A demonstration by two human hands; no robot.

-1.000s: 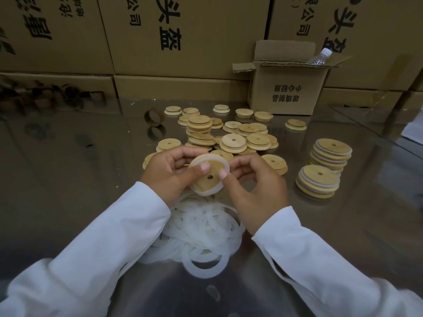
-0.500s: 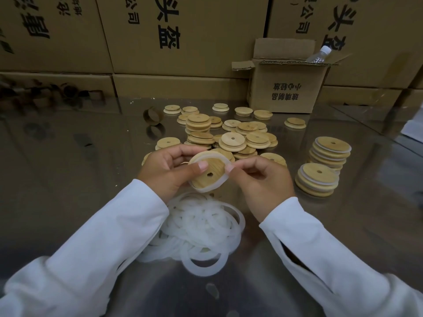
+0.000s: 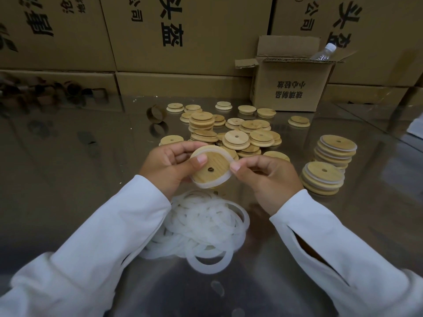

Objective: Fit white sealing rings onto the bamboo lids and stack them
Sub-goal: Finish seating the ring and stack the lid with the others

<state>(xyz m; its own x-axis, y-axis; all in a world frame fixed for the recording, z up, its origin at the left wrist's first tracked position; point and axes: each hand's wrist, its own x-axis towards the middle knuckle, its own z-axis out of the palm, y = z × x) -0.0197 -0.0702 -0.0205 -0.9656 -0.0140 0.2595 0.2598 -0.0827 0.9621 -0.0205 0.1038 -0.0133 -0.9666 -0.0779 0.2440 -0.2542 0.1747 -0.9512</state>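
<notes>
I hold one round bamboo lid (image 3: pixel 214 171) with a centre hole above the table, tilted toward me. A white sealing ring (image 3: pixel 211 184) runs around its rim. My left hand (image 3: pixel 170 164) grips the lid's left edge, thumb on its face. My right hand (image 3: pixel 266 177) pinches the ring at the lid's right edge. Below my hands lies a heap of loose white rings (image 3: pixel 206 227). Behind the lid sits a pile of bare bamboo lids (image 3: pixel 235 136). Two stacks of ringed lids (image 3: pixel 322 178) (image 3: pixel 336 149) stand at the right.
An open small carton (image 3: pixel 290 85) with a plastic bottle (image 3: pixel 324 52) stands at the back right. Big cartons (image 3: pixel 183 35) wall off the back of the shiny metal table (image 3: pixel 68 168). A cardboard tape core (image 3: pixel 156 113) lies left of the lids.
The lid has tilted so its face turns more toward me, and the ring now sits further around its rim. My right hand has shifted slightly right along the edge.
</notes>
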